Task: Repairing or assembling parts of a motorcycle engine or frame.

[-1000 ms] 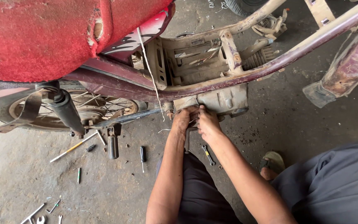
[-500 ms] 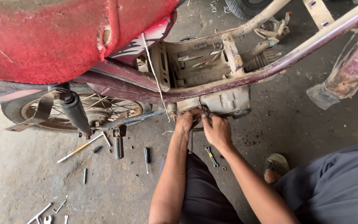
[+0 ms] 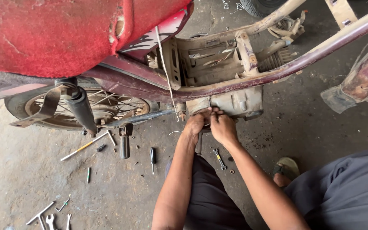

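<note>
fingertips of left hand (image 3: pixel 196 123) and right hand (image 3: pixel 223 127): hidden under engine case (image 3: pixel 235 102) | red seat (image 3: pixel 52 34): cut off upper left | small floor tools (image 3: pixel 50 215): cut off bottom left

We see the grey, grimy engine case (image 3: pixel 235 103) hanging under the maroon frame, right at our fingertips; a dark lever (image 3: pixel 199 142), perhaps the kick-starter, drops down between our wrists.

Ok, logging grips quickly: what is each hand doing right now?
Left hand: curled against the grey metal engine case; grip cannot be told.
Right hand: the same, beside it.
</note>
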